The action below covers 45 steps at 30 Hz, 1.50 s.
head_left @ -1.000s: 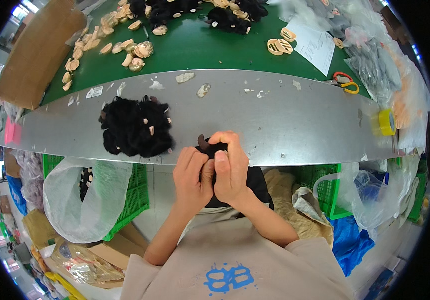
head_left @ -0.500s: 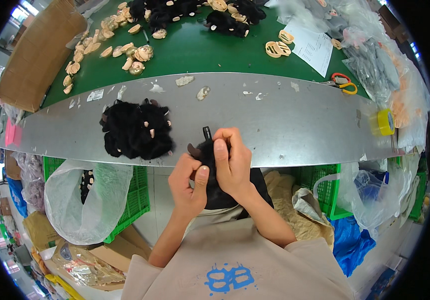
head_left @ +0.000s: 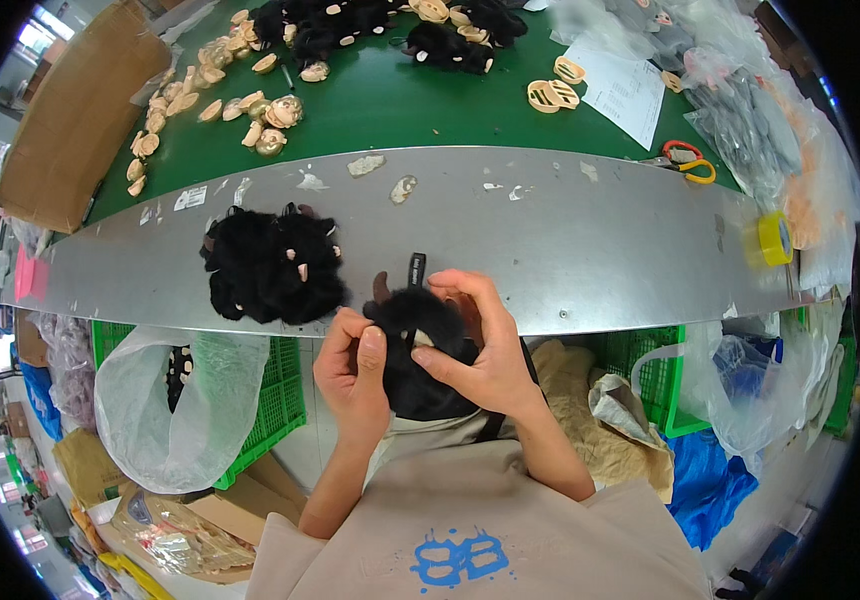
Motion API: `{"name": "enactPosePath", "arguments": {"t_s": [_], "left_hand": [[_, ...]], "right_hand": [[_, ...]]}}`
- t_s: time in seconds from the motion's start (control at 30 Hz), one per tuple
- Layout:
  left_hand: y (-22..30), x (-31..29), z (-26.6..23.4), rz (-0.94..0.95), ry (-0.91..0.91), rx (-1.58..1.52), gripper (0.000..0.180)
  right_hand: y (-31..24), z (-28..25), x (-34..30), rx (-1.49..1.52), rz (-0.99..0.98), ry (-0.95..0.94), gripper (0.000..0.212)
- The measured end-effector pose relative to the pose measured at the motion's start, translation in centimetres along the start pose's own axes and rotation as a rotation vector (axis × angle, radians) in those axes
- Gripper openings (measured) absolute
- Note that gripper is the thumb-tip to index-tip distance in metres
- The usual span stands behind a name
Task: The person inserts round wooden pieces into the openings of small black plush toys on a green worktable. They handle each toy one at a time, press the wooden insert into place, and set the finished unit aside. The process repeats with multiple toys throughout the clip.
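Observation:
Over the near edge of the grey metal table (head_left: pixel 550 250), I hold a black plush toy (head_left: pixel 428 315) with a brown horn (head_left: pixel 382 287) and a black fabric tag (head_left: pixel 417 270) standing up at its top. My left hand (head_left: pixel 355 375) pinches the toy's left side beside the horn, thumb against fingers. My right hand (head_left: pixel 490 350) grips the other side; its thumb lies on a pale patch at the front, and its fingers curl around behind. Left of my hands, a cluster of similar black plush toys (head_left: pixel 275 265) rests on the metal.
Beige plastic shells (head_left: pixel 554 97), a printed sheet (head_left: pixel 622 95) and more black toys (head_left: pixel 447 48) lie on the green surface beyond. Scissors (head_left: pixel 688 165) and yellow tape (head_left: pixel 775 238) are at the right. Below the edge stand a green crate (head_left: pixel 275 400) and a clear bag (head_left: pixel 170 440).
The toy has turned in my hands, so its horn and pale patch show more. My left hand has shifted a little left, and my right hand has opened wider around the toy.

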State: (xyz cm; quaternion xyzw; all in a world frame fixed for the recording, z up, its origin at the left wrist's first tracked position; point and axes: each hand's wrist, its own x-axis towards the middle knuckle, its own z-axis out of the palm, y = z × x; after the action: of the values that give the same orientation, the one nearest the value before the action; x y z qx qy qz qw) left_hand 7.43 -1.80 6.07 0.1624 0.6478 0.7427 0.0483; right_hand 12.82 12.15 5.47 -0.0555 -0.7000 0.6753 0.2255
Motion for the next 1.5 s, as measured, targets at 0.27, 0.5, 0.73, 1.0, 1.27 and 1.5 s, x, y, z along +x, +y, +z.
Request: {"name": "enactPosePath", "arguments": {"t_s": [0.27, 0.5, 0.73, 1.0, 1.27, 1.5], "left_hand": [[0.1, -0.2, 0.0, 0.016, -0.025, 0.012, 0.019], [0.1, -0.3, -0.3, 0.014, -0.054, -0.028, 0.016], [0.4, 0.5, -1.1, -0.113, -0.198, -0.165, 0.047], [3.7, 5.8, -6.2, -0.071, 0.168, -0.122, 0.042], [-1.1, 11.5, -18.5, 0.047, 0.265, 0.969, 0.05], [-0.9, 9.5, -15.4, 0.172, 0.241, 1.088, 0.047]], "right_hand": [[0.4, -0.1, -0.4, -0.069, 0.109, 0.07, 0.054], [0.1, 0.2, -0.5, -0.065, 0.039, 0.153, 0.052], [0.1, -0.1, -0.7, 0.051, -0.031, 0.14, 0.053], [-0.1, -0.8, -0.7, 0.11, 0.009, 0.183, 0.044], [1.1, -2.6, -0.6, 0.146, 0.16, 0.292, 0.022], [1.3, -3.6, -0.7, 0.115, 0.193, 0.271, 0.017]]}}
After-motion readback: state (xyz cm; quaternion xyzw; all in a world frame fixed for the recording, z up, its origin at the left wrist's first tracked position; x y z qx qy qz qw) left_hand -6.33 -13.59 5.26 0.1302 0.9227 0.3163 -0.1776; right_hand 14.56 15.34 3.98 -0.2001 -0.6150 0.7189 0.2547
